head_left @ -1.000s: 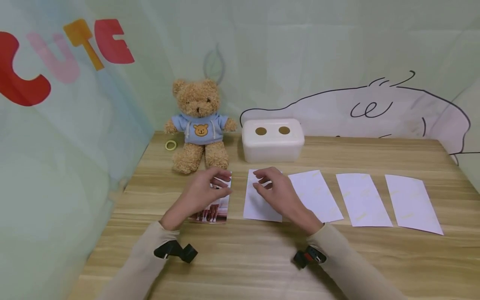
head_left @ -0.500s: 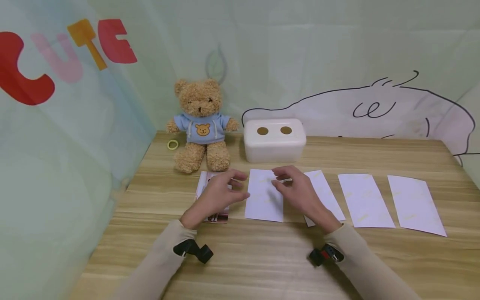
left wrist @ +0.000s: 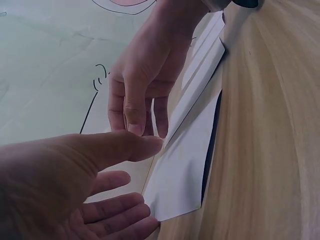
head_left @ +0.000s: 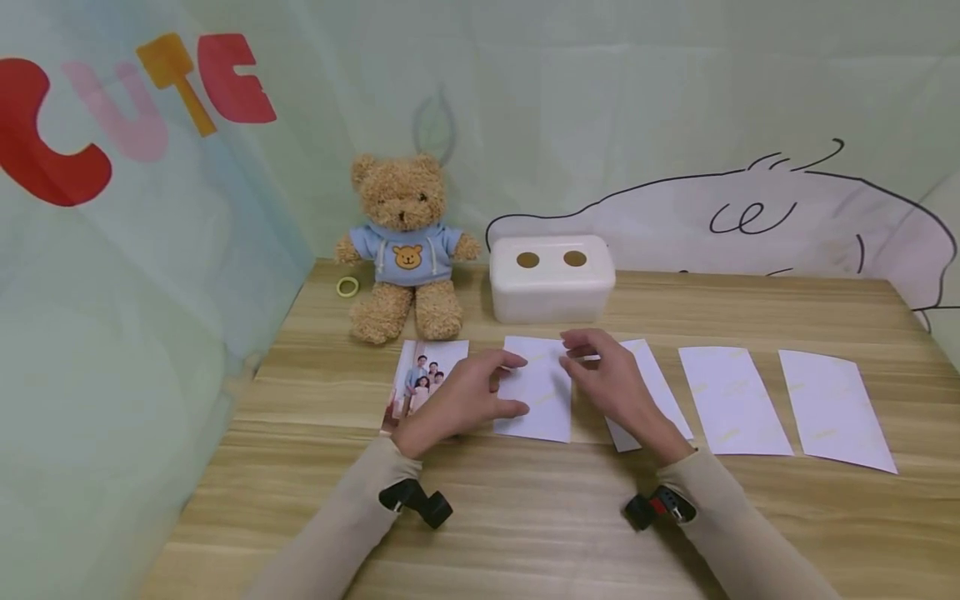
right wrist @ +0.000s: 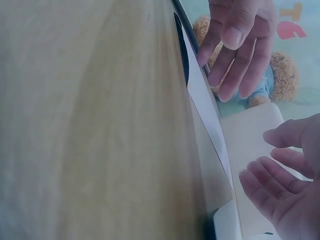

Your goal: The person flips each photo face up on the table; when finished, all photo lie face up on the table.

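Note:
A white-backed photo print (head_left: 536, 392) lies flat, second from the left in a row. My left hand (head_left: 476, 392) hovers at its left side, thumb and fingers spread apart with nothing between them. Over its upper right corner is my right hand (head_left: 607, 375), fingers loosely bent and holding nothing. That hand and wrist cover part of a third white print (head_left: 652, 383). Left of my left hand lies a family photo (head_left: 423, 375), picture side up, its lower part hidden by the hand. In the left wrist view both hands stand above the white print (left wrist: 185, 165).
Two more white prints, one (head_left: 735, 400) and another (head_left: 836, 408), lie to the right. Behind the row sit a teddy bear (head_left: 408, 250) in a blue hoodie, a white box (head_left: 552, 283) with two round holes, and a yellowish ring (head_left: 347, 287). A printed curtain (head_left: 660, 100) backs the table.
Both hands have moved right, the left from over the family photo to the white print's left side, uncovering more of the photo. The left thumb and fingers have spread wider.

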A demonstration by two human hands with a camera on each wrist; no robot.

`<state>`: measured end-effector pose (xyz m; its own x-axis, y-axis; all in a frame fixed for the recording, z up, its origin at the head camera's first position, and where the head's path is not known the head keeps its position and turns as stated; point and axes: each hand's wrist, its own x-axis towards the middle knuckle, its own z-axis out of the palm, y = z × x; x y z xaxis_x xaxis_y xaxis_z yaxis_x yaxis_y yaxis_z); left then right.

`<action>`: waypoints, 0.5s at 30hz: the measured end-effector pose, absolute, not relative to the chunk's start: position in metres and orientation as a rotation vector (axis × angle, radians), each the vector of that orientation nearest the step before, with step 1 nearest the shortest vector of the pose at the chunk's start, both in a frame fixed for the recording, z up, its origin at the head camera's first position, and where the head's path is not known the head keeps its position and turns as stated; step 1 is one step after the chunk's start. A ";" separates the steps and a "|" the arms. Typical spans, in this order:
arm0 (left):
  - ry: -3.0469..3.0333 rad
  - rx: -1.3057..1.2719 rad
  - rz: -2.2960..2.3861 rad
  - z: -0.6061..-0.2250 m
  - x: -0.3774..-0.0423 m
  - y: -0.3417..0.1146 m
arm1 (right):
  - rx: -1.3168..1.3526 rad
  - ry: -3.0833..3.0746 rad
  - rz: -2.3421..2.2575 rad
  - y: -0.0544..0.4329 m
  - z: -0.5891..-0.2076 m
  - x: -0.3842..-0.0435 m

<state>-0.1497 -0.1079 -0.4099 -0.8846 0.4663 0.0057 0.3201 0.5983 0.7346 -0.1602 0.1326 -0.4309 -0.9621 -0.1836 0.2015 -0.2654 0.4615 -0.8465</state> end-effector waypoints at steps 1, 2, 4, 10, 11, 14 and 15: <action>2.642 0.670 1.137 -0.410 -0.150 -0.107 | 0.402 -2.618 1.538 0.133 -0.431 -0.160; 2.646 0.685 1.116 -0.410 -0.150 -0.106 | 0.399 -2.623 1.537 0.133 -0.431 -0.160; 2.656 0.704 1.077 -0.410 -0.150 -0.105 | 0.394 -2.636 1.533 0.134 -0.432 -0.160; 2.675 0.748 0.968 -0.411 -0.149 -0.104 | 0.375 -2.712 1.510 0.134 -0.432 -0.160; 2.674 0.760 0.956 -0.412 -0.148 -0.104 | 0.370 -2.729 1.506 0.134 -0.432 -0.160; 2.674 0.814 0.915 -0.414 -0.147 -0.105 | 0.357 -2.774 1.493 0.134 -0.432 -0.160; 2.675 0.834 0.892 -0.414 -0.147 -0.105 | 0.355 -2.781 1.488 0.134 -0.433 -0.160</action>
<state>-0.1465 -0.1051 -0.4143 -0.8207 0.5712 -0.0113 0.4501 0.6586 0.6030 -0.1602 0.1340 -0.4325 -0.9745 -0.2111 0.0764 -0.1807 0.5355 -0.8250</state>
